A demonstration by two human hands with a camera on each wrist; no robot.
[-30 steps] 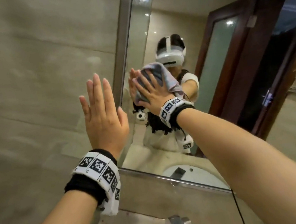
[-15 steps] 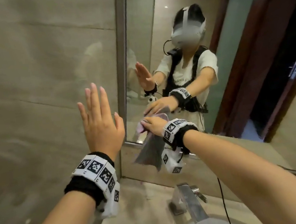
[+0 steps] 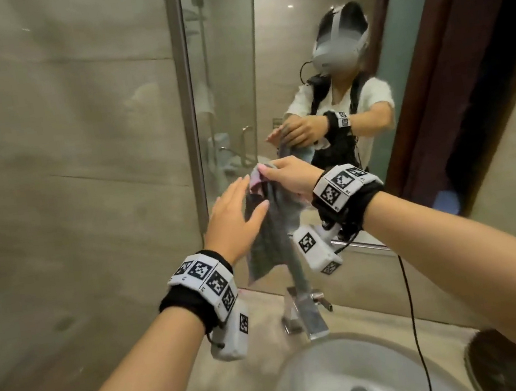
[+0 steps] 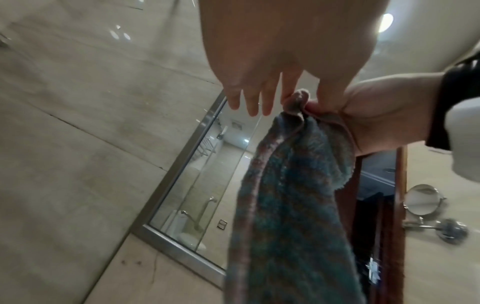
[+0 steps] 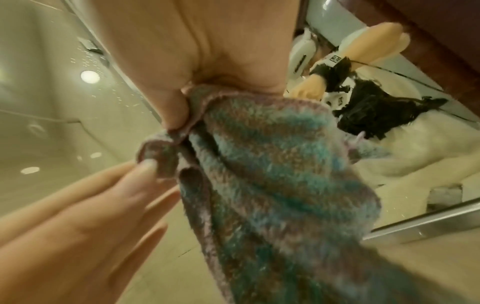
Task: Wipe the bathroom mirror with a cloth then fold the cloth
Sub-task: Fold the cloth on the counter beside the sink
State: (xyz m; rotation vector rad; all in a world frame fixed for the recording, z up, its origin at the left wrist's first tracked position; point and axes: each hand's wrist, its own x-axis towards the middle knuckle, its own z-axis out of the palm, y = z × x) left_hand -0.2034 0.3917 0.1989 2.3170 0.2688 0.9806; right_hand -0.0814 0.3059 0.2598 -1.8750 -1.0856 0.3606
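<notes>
A teal and purple-grey cloth [image 3: 271, 226] hangs loosely in front of the mirror's [image 3: 227, 66] lower left corner, above the faucet. My right hand [image 3: 290, 177] pinches its bunched top edge between thumb and fingers; the right wrist view shows the thumb pressed on the cloth [image 5: 272, 174]. My left hand [image 3: 233, 215] is beside it with straight fingers. One fingertip of that left hand [image 5: 103, 195] touches a folded corner at the top. In the left wrist view the left hand [image 4: 259, 98] meets the cloth [image 4: 285, 205] next to the right hand [image 4: 376, 115].
A chrome faucet [image 3: 304, 312] and a white sink [image 3: 312, 388] lie below the cloth, set in a beige counter. A black cable [image 3: 409, 306] hangs from my right wrist. A tiled wall fills the left. A round wall mirror [image 4: 420, 199] is at the right.
My right hand came down off the mirror glass with the cloth, which now hangs free. My left hand left the wall and moved right to the cloth's top. The view tilted down toward the sink.
</notes>
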